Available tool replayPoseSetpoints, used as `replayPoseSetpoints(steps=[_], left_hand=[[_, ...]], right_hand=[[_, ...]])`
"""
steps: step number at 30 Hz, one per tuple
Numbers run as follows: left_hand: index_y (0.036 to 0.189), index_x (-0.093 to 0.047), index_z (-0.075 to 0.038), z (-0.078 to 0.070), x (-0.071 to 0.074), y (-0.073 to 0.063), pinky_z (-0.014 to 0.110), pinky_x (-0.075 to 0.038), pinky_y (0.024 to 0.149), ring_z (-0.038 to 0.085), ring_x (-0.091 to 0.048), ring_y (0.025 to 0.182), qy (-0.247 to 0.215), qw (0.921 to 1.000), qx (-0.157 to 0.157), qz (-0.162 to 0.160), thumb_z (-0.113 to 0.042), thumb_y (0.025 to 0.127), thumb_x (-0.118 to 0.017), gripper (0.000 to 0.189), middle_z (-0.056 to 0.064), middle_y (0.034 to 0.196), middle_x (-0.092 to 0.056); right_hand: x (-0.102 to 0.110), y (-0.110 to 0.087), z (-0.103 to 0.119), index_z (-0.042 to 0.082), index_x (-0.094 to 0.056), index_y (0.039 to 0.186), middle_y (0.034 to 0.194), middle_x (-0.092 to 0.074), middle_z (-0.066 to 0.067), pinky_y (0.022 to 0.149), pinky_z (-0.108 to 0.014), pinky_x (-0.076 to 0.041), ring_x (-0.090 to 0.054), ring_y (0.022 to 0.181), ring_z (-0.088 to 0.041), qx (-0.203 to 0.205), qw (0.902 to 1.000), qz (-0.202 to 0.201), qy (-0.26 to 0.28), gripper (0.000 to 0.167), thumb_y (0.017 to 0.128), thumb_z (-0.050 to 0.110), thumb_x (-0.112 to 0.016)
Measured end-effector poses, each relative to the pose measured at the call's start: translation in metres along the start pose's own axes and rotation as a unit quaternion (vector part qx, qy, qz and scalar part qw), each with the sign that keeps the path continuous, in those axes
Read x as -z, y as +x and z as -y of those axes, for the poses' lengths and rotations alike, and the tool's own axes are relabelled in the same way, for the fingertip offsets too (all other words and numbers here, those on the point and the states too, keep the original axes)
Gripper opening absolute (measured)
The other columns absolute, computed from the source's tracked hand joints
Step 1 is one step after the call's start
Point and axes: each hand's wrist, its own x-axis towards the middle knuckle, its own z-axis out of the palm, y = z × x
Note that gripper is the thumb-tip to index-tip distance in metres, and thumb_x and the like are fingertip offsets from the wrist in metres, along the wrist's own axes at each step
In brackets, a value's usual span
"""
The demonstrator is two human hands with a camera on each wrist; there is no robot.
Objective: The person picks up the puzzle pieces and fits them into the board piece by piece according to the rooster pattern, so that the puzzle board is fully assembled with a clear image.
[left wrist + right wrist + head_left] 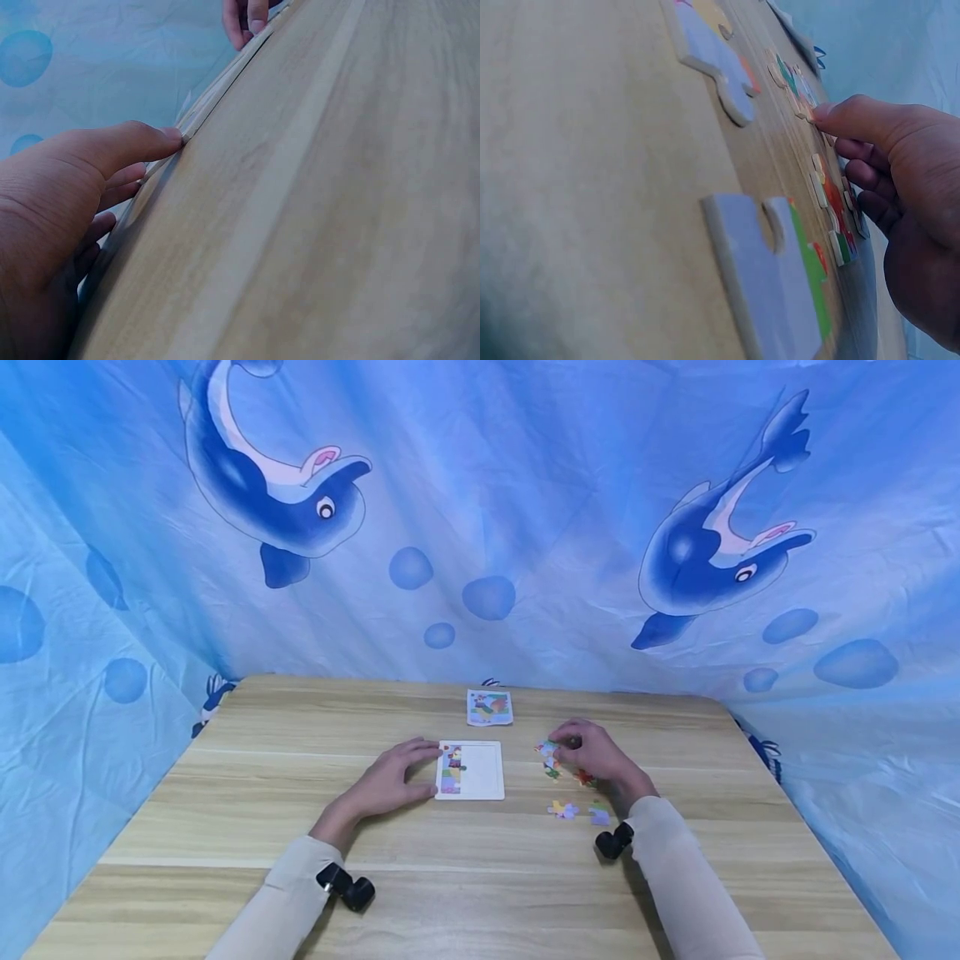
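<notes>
A white puzzle tray lies flat on the table, with a column of joined pieces along its left side. My left hand rests at the tray's left edge, fingers by the upper corner and thumb against the lower one. To the right of the tray, my right hand pinches at a light blue puzzle piece among the loose ones. In the right wrist view its thumb touches the edge of a piece, while the other fingers curl behind. A red-orange piece lies under that hand.
Nearer the front lie a yellow and lilac piece and a lilac and green piece. A picture card with a printed bird sits behind the tray. A blue dolphin-print curtain hangs beyond the wooden table.
</notes>
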Motion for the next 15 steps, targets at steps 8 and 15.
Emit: replayPoseSetpoints(steps=[8,15], left_hand=[[0.147,-0.058,-0.011,0.0001,-0.0006,-0.0011,0.071,-0.026,0.122,0.042,-0.034,0.153,0.0,1.0,-0.001,-0.001,-0.032,0.09,-0.075,0.063,0.011,0.159,-0.049],[0.147,-0.058,-0.012,0.0007,-0.001,-0.0007,0.071,-0.025,0.122,0.042,-0.034,0.154,0.0,1.0,0.0,0.0,-0.033,0.09,-0.075,0.063,0.011,0.16,-0.048]], right_hand=[[0.0002,-0.0023,0.0015,0.015,-0.077,0.115,0.124,-0.067,-0.007,0.092,-0.038,-0.054,-0.063,0.107,-0.024,-0.014,0.9996,-0.021,0.009,0.022,0.093,0.02,-0.077],[0.0006,-0.0041,0.0032,0.016,-0.077,0.113,0.119,-0.068,-0.005,0.085,-0.034,-0.054,-0.064,0.1,-0.02,-0.012,0.999,-0.041,0.015,0.022,0.092,0.022,-0.079]])
